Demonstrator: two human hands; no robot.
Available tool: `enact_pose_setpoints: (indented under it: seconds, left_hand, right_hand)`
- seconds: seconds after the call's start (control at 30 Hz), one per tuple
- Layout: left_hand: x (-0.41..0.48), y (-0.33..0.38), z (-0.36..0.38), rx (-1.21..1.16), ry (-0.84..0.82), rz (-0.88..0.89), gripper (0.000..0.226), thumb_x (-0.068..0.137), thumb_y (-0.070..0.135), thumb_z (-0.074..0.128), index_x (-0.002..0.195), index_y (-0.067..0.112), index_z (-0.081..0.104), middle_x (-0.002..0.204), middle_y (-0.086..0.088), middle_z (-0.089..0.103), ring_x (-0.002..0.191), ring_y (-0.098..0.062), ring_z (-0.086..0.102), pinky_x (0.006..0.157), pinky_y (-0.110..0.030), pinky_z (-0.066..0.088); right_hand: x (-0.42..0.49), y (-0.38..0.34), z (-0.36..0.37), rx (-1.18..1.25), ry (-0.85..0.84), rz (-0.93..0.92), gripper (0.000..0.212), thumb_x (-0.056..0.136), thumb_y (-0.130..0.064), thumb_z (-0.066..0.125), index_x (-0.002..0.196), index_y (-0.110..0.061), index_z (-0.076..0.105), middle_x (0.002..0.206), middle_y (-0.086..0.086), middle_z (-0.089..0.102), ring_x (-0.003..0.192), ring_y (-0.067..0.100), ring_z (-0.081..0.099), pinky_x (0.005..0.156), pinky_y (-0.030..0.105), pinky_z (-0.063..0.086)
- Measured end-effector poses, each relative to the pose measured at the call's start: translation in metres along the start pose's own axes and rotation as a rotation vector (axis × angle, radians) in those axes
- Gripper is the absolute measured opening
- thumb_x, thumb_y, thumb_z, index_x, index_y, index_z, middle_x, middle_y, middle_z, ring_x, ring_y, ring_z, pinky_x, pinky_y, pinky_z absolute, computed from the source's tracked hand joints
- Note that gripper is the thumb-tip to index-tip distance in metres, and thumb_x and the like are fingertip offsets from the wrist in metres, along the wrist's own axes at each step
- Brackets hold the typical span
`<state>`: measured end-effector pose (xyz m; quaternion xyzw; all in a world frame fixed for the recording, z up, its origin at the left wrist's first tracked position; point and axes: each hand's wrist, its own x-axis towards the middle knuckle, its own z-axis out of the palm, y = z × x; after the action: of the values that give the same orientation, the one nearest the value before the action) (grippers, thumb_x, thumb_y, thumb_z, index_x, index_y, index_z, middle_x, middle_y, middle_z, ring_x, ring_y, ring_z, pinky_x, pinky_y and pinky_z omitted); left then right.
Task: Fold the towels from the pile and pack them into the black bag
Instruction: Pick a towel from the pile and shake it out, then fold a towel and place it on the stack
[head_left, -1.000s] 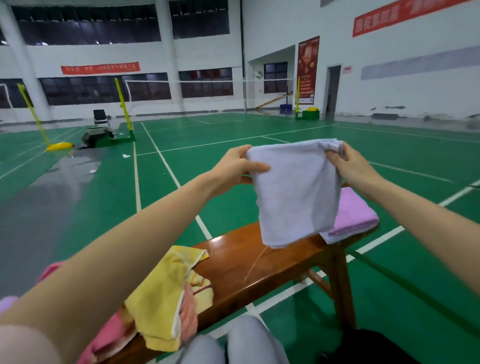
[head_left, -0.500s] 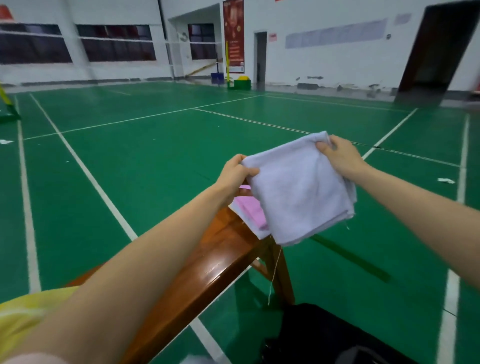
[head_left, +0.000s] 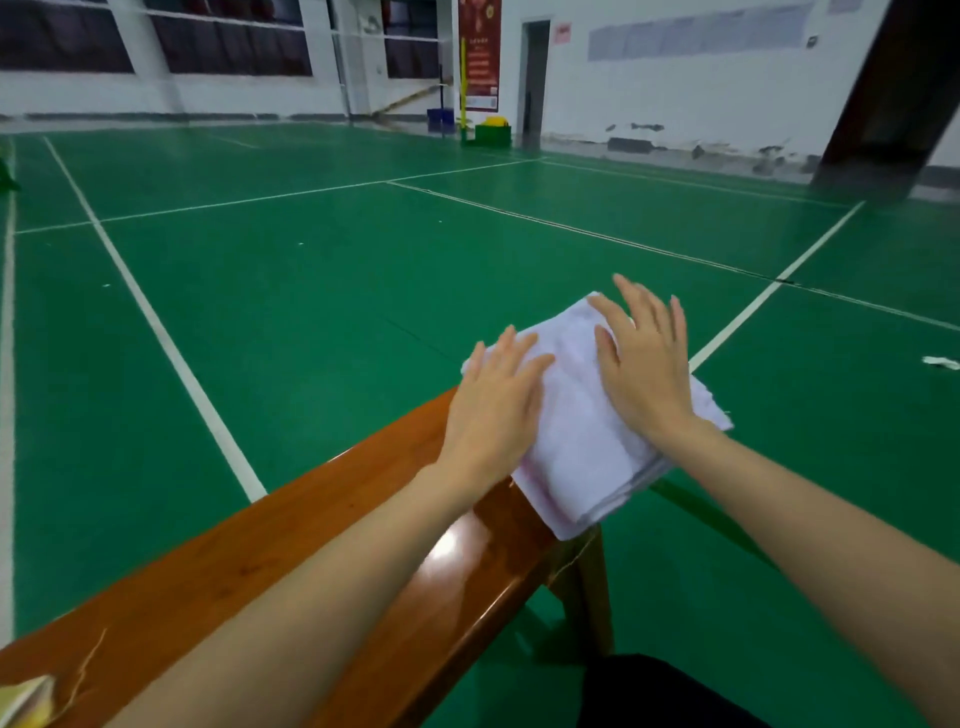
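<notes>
A folded white towel (head_left: 582, 441) lies on a stack at the right end of the wooden bench (head_left: 291, 561). A thin pink edge shows under it at the near side. My left hand (head_left: 493, 410) presses flat on the towel's left part, fingers straight. My right hand (head_left: 644, 364) presses flat on its right part, fingers spread. The black bag (head_left: 665, 691) shows as a dark shape on the floor at the bottom, right of the bench. A corner of a yellow towel (head_left: 23, 701) from the pile is at the bottom left edge.
The bench stands on a green sports-hall floor with white court lines. Its leg (head_left: 587, 592) is under the towel stack. A white scrap (head_left: 940, 362) lies on the floor at the right. A yellow post and green base stand far back by the wall.
Both hands held the white towel up in the air by its top corners; now it lies on the stack over the pink towel and both hands press flat on it. The view has turned right.
</notes>
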<state>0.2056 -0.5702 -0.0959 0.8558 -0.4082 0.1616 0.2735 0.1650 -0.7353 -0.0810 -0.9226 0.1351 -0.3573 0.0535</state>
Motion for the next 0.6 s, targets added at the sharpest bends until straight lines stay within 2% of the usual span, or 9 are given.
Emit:
enact_pose_setpoints:
  seconds: [0.03,0.07,0.13,0.2,0.3,0.37,0.43,0.53,0.6]
  left_hand:
    - [-0.005,0.003,0.003,0.028,-0.093,0.030,0.048,0.099,0.034,0.026,0.144,0.019,0.034,0.155,-0.003,0.022,0.145,-0.021,0.012,0.117,-0.038,0.002]
    - [-0.009,0.005,0.009,0.051,-0.205,0.011,0.052,0.100,0.042,0.023,0.148,0.022,0.023,0.158,0.001,0.012,0.146,-0.018,0.004,0.116,-0.036,-0.004]
    - [-0.010,0.003,0.019,0.076,-0.344,-0.045,0.057,0.100,0.048,0.021,0.150,0.027,0.007,0.158,0.005,-0.003,0.145,-0.015,-0.009,0.115,-0.034,-0.012]
    - [-0.004,0.002,0.023,0.079,-0.377,-0.076,0.057,0.099,0.049,0.020,0.150,0.028,0.005,0.158,0.004,-0.005,0.145,-0.015,-0.011,0.114,-0.034,-0.013]
    - [0.009,0.005,0.015,0.105,-0.477,-0.112,0.057,0.100,0.049,0.018,0.151,0.027,0.004,0.158,0.003,-0.005,0.145,-0.017,-0.010,0.115,-0.037,-0.011]
    - [0.009,0.009,0.001,0.153,-0.555,-0.101,0.057,0.100,0.048,0.018,0.151,0.026,0.002,0.159,0.002,-0.006,0.145,-0.019,-0.009,0.115,-0.040,-0.009]
    - [0.000,0.008,-0.020,0.195,-0.560,-0.108,0.056,0.101,0.046,0.019,0.151,0.026,0.003,0.159,0.001,-0.005,0.146,-0.020,-0.008,0.116,-0.042,-0.006]
    - [-0.032,-0.006,-0.067,0.236,-0.511,-0.199,0.053,0.101,0.041,0.023,0.150,0.024,0.010,0.159,0.000,0.004,0.146,-0.021,-0.001,0.117,-0.044,-0.001]
    - [-0.067,-0.025,-0.107,0.251,-0.514,-0.316,0.048,0.100,0.037,0.030,0.146,0.021,0.029,0.155,-0.003,0.023,0.144,-0.022,0.017,0.116,-0.042,0.012]
  right_hand:
    - [-0.006,0.001,-0.003,-0.008,-0.026,-0.085,0.045,0.095,-0.034,0.030,0.124,-0.017,0.060,0.140,0.005,0.049,0.134,0.026,0.039,0.114,0.044,0.005]
    - [-0.011,0.002,-0.005,-0.020,-0.136,-0.132,0.049,0.095,-0.039,0.027,0.126,-0.020,0.059,0.141,0.001,0.049,0.136,0.022,0.037,0.115,0.044,0.004]
    - [-0.019,0.006,-0.003,-0.069,-0.430,-0.102,0.048,0.100,-0.043,0.023,0.142,-0.028,0.039,0.152,-0.009,0.030,0.144,0.012,0.018,0.116,0.043,-0.002]
    - [-0.017,0.010,-0.001,-0.101,-0.578,-0.045,0.047,0.102,-0.041,0.019,0.148,-0.033,0.021,0.157,-0.013,0.014,0.145,0.009,0.004,0.116,0.045,-0.005]
    - [-0.007,0.001,-0.006,-0.197,-0.667,-0.005,0.048,0.102,-0.039,0.013,0.149,-0.033,0.014,0.158,-0.012,0.007,0.146,0.013,-0.001,0.114,0.054,-0.007]
    - [-0.004,-0.012,-0.013,-0.321,-0.689,-0.011,0.048,0.102,-0.038,0.011,0.150,-0.031,0.013,0.158,-0.009,0.007,0.146,0.020,-0.002,0.111,0.059,-0.007]
    - [-0.007,-0.031,-0.024,-0.352,-0.630,-0.011,0.047,0.103,-0.036,0.012,0.149,-0.029,0.015,0.159,-0.006,0.008,0.146,0.026,-0.004,0.110,0.061,-0.007]
    - [-0.028,-0.077,-0.035,-0.197,-0.501,-0.024,0.047,0.102,-0.034,0.017,0.149,-0.028,0.019,0.159,-0.003,0.007,0.146,0.027,-0.006,0.111,0.057,-0.007]
    - [-0.054,-0.123,-0.038,-0.067,-0.461,-0.086,0.047,0.102,-0.036,0.020,0.148,-0.029,0.022,0.159,-0.003,0.007,0.146,0.025,-0.005,0.113,0.054,-0.007]
